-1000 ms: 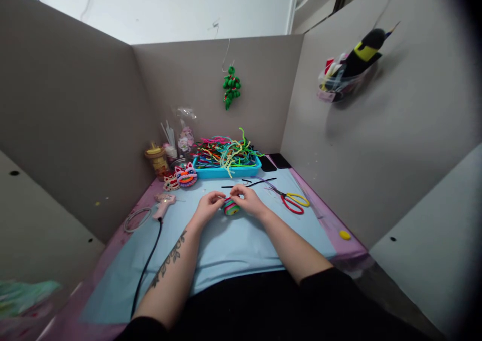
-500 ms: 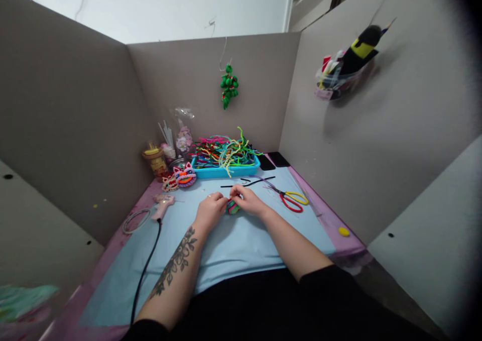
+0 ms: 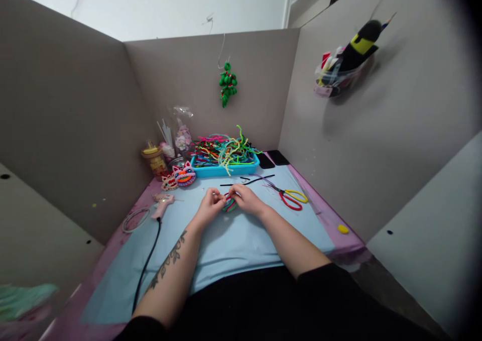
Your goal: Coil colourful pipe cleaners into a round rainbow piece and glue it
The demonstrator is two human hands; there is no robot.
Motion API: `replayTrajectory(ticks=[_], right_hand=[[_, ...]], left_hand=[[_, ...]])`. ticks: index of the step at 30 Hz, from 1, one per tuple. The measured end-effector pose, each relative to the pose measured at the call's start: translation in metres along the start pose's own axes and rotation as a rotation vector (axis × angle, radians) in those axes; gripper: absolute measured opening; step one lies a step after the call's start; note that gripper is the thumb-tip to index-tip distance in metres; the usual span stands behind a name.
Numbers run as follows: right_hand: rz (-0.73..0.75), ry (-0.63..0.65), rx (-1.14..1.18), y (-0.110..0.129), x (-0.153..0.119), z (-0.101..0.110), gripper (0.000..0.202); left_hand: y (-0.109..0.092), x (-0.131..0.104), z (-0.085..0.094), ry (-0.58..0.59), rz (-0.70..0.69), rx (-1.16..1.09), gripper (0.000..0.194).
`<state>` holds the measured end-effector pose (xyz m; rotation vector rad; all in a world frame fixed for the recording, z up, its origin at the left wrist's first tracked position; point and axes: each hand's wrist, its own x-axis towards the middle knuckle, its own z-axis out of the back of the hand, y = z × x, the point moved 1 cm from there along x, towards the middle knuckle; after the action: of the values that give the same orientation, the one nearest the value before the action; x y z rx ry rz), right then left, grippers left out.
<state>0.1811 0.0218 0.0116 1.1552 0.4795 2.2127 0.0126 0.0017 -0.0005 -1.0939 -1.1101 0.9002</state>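
Note:
Between my two hands is a small striped pipe-cleaner piece (image 3: 229, 204) in red, green and blue tones, held just above the blue cloth (image 3: 241, 238). My left hand (image 3: 211, 205) pinches its left side between thumb and fingers. On its right side my right hand (image 3: 244, 199) is closed, with the fingertips bent over its upper edge. Much of the piece is hidden by my fingers. Just beyond my hands lie black pipe cleaners (image 3: 259, 179). Scissors (image 3: 289, 196) with one red and one yellow handle rest to the right of my right hand.
A blue tray (image 3: 226, 171) heaped with coloured pipe cleaners stands at the back. A lion-like pipe-cleaner face (image 3: 184, 175) sits left of it. A pink glue gun (image 3: 162, 206) with a black cord lies at left. Dark phones (image 3: 277, 157) lie back right. Grey partitions (image 3: 256, 80) enclose the table.
My left hand has turned slightly, its fingers lifting and curling differently at the piece. The piece has tilted and shows more red at its top. My right hand stays nearly in place.

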Motion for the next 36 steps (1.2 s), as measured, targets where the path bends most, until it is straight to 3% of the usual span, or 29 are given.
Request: replayTrajectory(ticks=[4, 15, 24, 29, 36], right_hand=[[0.032, 0.006, 0.017, 0.003, 0.000, 0.000, 0.021], [0.084, 0.013, -0.088, 0.003, -0.001, -0.006, 0.007], [0.063, 0.054, -0.083, 0.003, -0.002, -0.007, 0.007], [-0.057, -0.051, 0.122, 0.001, -0.001, -0.003, 0.006], [-0.312, -0.151, 0.756, -0.004, 0.003, -0.004, 0.030]], left_hand=[[-0.003, 0.001, 0.000, -0.035, 0.079, -0.113, 0.042], [0.009, 0.005, 0.002, -0.090, 0.033, -0.127, 0.039], [0.002, 0.001, 0.004, -0.070, 0.042, -0.112, 0.042], [-0.003, 0.000, 0.008, -0.014, 0.016, -0.010, 0.047], [-0.003, 0.003, 0.012, -0.016, 0.094, -0.257, 0.043]])
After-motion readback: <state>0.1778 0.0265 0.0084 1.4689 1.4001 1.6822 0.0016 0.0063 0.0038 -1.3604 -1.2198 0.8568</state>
